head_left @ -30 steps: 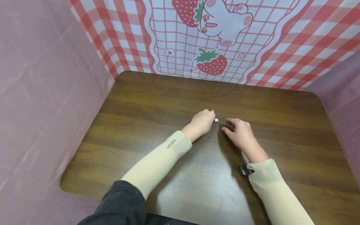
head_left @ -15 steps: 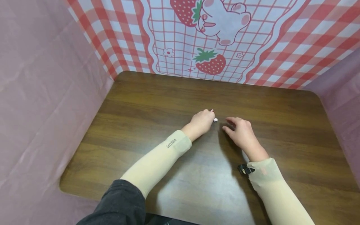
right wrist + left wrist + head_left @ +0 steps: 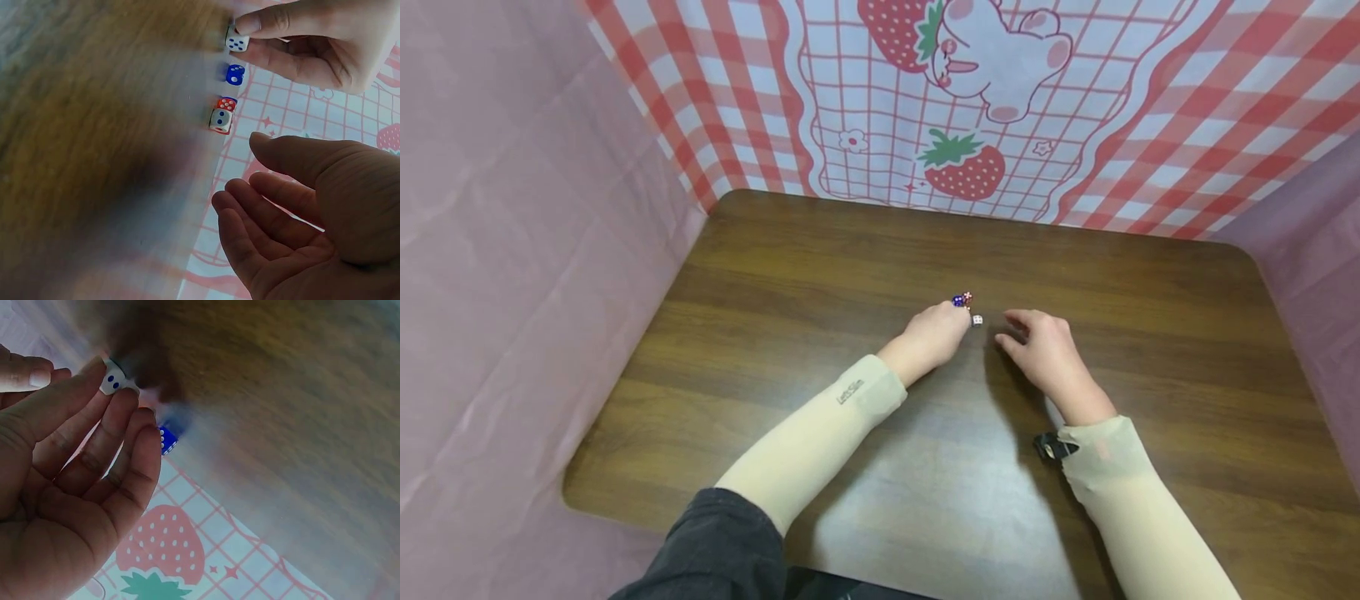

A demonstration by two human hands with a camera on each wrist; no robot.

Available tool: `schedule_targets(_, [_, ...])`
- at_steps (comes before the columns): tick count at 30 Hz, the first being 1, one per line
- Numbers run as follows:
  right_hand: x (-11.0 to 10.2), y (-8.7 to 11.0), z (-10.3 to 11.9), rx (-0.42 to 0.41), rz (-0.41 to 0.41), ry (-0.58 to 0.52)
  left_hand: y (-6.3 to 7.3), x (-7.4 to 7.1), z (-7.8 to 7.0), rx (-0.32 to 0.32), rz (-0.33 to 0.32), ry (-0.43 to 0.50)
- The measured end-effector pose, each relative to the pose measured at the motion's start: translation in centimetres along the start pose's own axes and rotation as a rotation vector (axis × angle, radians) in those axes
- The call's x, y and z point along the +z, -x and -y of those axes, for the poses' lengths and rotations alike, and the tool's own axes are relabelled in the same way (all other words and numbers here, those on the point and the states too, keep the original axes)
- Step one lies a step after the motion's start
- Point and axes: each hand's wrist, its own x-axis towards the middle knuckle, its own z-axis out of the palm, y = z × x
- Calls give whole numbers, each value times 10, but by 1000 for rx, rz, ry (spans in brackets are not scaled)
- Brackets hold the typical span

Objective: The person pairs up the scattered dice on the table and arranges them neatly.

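My left hand (image 3: pixel 934 335) is over the middle of the table, pinching a white die with blue pips (image 3: pixel 237 41) between thumb and fingers. The left wrist view shows that die (image 3: pixel 112 379) at the fingertips. Just beyond the hand sits a blue die (image 3: pixel 958 301), with a red die (image 3: pixel 967 296) beside it. Another white die (image 3: pixel 977 320) lies just right of the left fingers; in the right wrist view it overlaps the red die (image 3: pixel 227 104). My right hand (image 3: pixel 1047 354) hovers to the right, fingers loosely curved, thumb apart, holding nothing.
The brown wooden table (image 3: pixel 760 275) has rounded corners. A red-and-white checked cloth with strawberries (image 3: pixel 964 173) hangs behind its far edge. Pink cloth (image 3: pixel 497 250) closes the left side, and more hangs at the right. A black strap (image 3: pixel 1054 447) is at the right wrist.
My left hand has drawn back slightly toward me, and the blue die that it covered now shows. The right hand has barely shifted; the red die and the white die beside it stay put.
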Motion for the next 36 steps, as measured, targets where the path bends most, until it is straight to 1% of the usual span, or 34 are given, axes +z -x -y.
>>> schedule_targets(7, [2,-6,0,7,11,-5,12,-1,2,10,15,20])
schedule_targets(13, [2,-13,1,15,36,-2,22,0,4,14,28,39])
schedule_targets(21, [6,-19,1,23,91,-18,35,5,1,32,25,15])
schedule_targets(25, [9,-24,1,18,106,-22,42,6,0,27,22,24])
schedule_targets(30, [13,-30,1,14,119,-38,47,5,2,20,24,49])
schedule_targets(36, [16,-34,4,26,139,-44,50,4,4,8,42,65])
